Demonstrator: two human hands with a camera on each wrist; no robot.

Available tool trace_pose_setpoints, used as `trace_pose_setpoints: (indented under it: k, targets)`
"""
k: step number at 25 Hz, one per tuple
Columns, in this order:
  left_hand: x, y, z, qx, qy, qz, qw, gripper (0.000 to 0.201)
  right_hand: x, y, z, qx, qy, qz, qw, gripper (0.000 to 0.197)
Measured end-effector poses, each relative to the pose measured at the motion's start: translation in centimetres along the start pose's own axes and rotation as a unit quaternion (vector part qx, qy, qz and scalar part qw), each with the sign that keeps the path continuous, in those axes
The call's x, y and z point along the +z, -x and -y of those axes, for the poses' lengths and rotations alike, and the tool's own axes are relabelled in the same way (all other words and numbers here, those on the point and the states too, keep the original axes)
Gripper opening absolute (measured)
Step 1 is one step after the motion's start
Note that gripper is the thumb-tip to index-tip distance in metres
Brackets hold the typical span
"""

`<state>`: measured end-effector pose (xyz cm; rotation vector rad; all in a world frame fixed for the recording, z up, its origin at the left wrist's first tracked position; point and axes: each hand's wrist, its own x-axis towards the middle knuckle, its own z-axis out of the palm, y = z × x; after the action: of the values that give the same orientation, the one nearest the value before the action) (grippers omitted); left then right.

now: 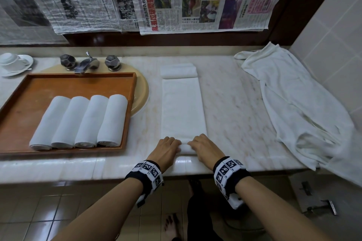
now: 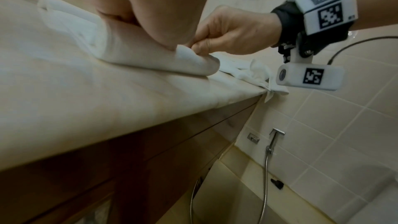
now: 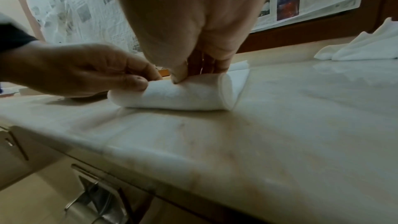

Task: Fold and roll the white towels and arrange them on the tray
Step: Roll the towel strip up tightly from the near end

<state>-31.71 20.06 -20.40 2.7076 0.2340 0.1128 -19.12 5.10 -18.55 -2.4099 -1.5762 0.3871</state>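
Your left hand (image 1: pixel 168 147) and right hand (image 1: pixel 203 146) each curl a grip on the started roll at the folded towel (image 1: pixel 183 107)'s near end, bottom centre; its long strip runs straight away up the bench (image 1: pixel 231 103).

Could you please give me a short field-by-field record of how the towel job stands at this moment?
tray: wooden, on the counter's left, holds four rolled towels side by side
towel being rolled: folded into a long strip on the counter, near end curled into a small roll
left hand: fingers curled on the roll's left part
right hand: fingers curled on the roll's right part
folded towel: lies just beyond the strip's far end
loose towel: unfolded, spread on the counter's right
progress: fifth roll just begun
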Motion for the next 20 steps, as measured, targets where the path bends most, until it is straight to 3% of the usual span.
trace_pose_setpoints:
  k: [3,4,5,7,9,11,13,17,20]
  targets:
    - [0.2,-0.4,-0.1,-0.025,0.002,-0.006,1.000,0.019,1.1,0.8,1.1,-0.008,0.036,-0.123,0.992,0.031]
    - [0.1,-0.7,0.0,-0.028,-0.013,-0.013,0.999,0.006,1.7,1.1,1.6,-0.020,0.042,-0.143,0.989,0.032]
    - [-0.1,-1.1,-0.1,-0.033,-0.025,-0.017,0.999,0.009,2.3,1.3,1.8,-0.037,0.048,-0.150,0.987,0.034]
    - [-0.3,-1.6,-0.7,-0.041,-0.035,-0.025,0.998,0.022,3.0,1.4,1.9,-0.048,0.059,-0.134,0.988,0.045]
    - [-0.2,-1.5,-1.4,-0.026,-0.017,-0.061,0.998,0.020,2.7,1.0,1.7,-0.046,0.064,-0.127,0.989,0.050]
    - [-0.1,-1.2,-1.9,-0.008,0.007,-0.091,0.996,0.011,2.0,0.5,1.5,-0.029,0.043,-0.131,0.990,0.047]
    - [0.2,-0.7,-1.9,0.001,0.004,-0.099,0.995,0.014,1.6,0.0,1.4,-0.016,0.013,-0.130,0.991,0.042]
    - [1.3,0.3,-1.3,0.018,-0.008,-0.099,0.995,0.028,1.6,0.0,0.5,0.006,-0.040,-0.040,0.998,0.049]
    - [1.8,0.0,-0.9,0.029,-0.006,-0.096,0.995,0.027,1.6,0.6,1.2,-0.008,0.012,-0.089,0.996,0.049]
